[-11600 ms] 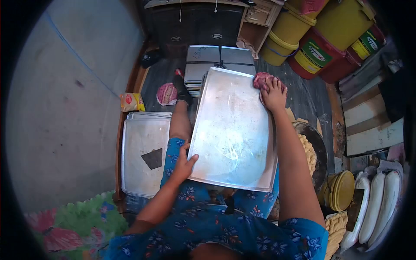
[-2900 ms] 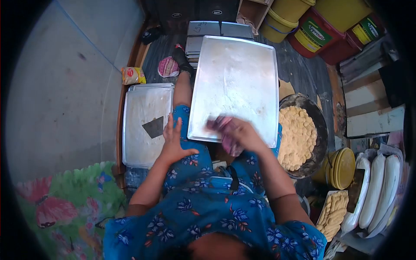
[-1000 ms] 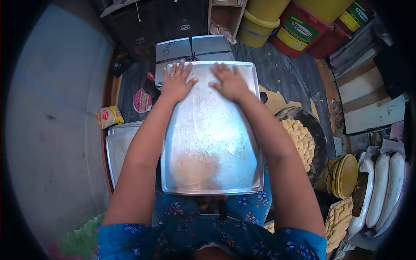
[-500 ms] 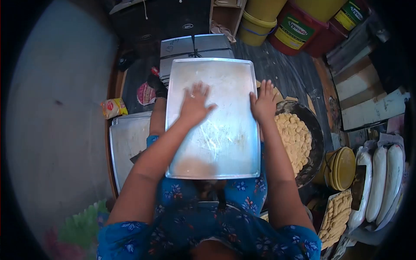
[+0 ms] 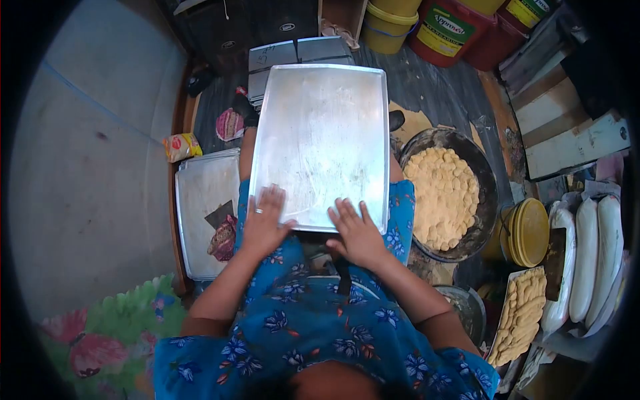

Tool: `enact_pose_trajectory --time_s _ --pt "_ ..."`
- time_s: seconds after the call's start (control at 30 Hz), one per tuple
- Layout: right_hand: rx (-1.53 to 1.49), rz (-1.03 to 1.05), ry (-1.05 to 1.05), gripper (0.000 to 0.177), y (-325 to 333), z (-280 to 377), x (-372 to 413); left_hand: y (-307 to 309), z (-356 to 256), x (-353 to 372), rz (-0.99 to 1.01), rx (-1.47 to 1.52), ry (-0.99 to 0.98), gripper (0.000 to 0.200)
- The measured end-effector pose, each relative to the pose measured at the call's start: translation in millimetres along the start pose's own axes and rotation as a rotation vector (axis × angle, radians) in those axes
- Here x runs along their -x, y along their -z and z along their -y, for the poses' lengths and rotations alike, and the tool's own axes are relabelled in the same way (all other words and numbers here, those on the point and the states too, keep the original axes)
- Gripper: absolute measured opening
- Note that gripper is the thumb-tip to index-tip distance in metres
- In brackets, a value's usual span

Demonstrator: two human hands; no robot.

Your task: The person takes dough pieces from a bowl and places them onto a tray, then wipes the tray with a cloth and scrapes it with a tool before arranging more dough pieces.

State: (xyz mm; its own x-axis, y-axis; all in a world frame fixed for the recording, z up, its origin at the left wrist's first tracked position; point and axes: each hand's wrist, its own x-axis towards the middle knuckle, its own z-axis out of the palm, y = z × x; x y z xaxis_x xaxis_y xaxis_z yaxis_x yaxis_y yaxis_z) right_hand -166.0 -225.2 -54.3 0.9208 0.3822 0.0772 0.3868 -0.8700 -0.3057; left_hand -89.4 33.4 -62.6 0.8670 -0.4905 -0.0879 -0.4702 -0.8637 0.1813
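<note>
A shiny metal baking tray (image 5: 323, 140) lies across my lap, its inner surface bare apart from faint smears. My left hand (image 5: 267, 223) rests on its near left corner, fingers stretched out and a ring on one of them. Toward the near right corner, my right hand (image 5: 357, 233) lies with fingers spread on the tray surface. Neither hand grips anything. To the right stands a large dark basin (image 5: 485, 175) holding a mass of dough pieces (image 5: 441, 197).
More trays (image 5: 207, 193) lie at left, with a scraper (image 5: 220, 215) and pink cloth (image 5: 223, 240) on top. Tied trays (image 5: 273, 57) sit ahead. Right are a yellow bucket (image 5: 531, 230), a tray of shaped dough (image 5: 520, 313) and white wrapped rolls (image 5: 585, 267). Margarine buckets (image 5: 443, 30) stand behind.
My left hand has slid from the tray's middle to its near left corner. My right hand has left the right edge for the near side. The view has shifted, showing more of the basin.
</note>
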Motion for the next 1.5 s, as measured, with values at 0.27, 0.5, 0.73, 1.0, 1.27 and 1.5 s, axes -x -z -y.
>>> enact_pose_trajectory --time_s 0.27,0.5,0.73,1.0,1.27,1.5 --pt "-0.676 -0.338 -0.547 0.026 25.4 -16.5 77.0 -81.8 134.7 82.7 -0.161 0.63 0.453 0.07" --pt "-0.283 -0.434 -0.591 0.048 -56.6 -73.8 116.1 -88.0 95.5 78.4 -0.041 0.709 0.446 0.071" --pt "-1.571 -0.872 -0.578 0.071 21.4 -127.6 34.2 -32.1 140.4 -26.0 -0.678 0.95 0.445 0.058" --pt "-2.585 -0.081 0.055 0.087 54.1 7.7 -91.5 87.1 -70.6 -23.2 -0.699 0.748 -0.346 0.079" --pt "-2.54 0.087 0.039 0.08 -56.5 60.9 -184.3 73.9 -60.7 -25.6 -0.596 0.528 -0.126 0.083" --pt "-2.387 0.096 -0.206 0.077 -6.6 95.6 -183.9 75.3 -49.0 -19.9 -0.647 0.514 -0.135 0.077"
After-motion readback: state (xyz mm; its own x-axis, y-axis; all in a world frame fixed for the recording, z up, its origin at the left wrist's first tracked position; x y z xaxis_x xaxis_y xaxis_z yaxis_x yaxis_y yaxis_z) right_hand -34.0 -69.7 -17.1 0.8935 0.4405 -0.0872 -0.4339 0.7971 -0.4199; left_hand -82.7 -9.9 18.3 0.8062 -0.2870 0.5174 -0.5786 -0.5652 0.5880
